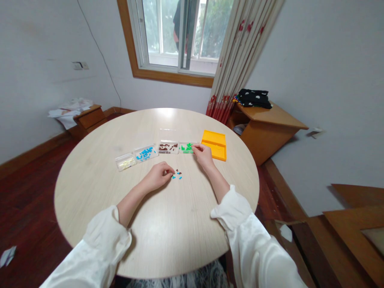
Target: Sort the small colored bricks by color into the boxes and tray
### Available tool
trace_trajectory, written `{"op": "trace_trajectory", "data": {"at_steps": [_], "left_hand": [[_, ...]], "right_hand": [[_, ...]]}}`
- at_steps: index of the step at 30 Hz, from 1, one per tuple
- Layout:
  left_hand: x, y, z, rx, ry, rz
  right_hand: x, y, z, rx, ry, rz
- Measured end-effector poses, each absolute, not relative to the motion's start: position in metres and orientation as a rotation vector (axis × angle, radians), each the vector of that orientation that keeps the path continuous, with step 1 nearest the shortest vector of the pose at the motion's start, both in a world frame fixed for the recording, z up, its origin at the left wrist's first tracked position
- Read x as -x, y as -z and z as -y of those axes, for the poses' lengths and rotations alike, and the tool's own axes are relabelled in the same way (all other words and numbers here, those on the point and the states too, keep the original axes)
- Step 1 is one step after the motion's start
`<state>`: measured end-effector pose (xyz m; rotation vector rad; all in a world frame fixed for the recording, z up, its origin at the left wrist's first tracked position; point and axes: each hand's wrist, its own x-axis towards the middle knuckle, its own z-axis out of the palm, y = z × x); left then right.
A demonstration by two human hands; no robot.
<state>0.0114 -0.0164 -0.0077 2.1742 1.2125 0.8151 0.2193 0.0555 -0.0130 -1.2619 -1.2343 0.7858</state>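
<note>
My right hand (203,155) reaches over the right end of a clear box (183,151) of small green pieces (186,147). Its fingertips are pinched together, and what lies between them is hidden. On the tabletop, my left hand (158,176) rests with curled fingers, thumb and forefinger closed beside a few loose blue and brown pieces (179,173). Whether it grips one is too small to see. Left of the green pieces stands a clear box of brown pieces (168,147), then one of blue pieces (146,153) and one of pale yellow pieces (126,163).
An open yellow case (214,138) lies right of my right hand on the round table (162,232). Beyond the table, a wooden cabinet (255,132) carries folded black cloth (254,98). Papers (73,108) lie on a low stand at the left.
</note>
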Motion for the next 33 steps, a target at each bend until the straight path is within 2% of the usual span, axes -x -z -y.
{"op": "trace_trajectory", "data": {"at_steps": [9, 33], "left_hand": [[-0.0059, 0.0105, 0.0145, -2.223, -0.684, -1.163], [-0.0085, 0.0092, 0.0164, -2.191, -0.745, -1.076]], "right_hand": [[-0.2163, 0.011, -0.0561, 1.229, -0.931, 1.027], [-0.2131, 0.0091, -0.0532, 1.206, -0.944, 1.086]]}}
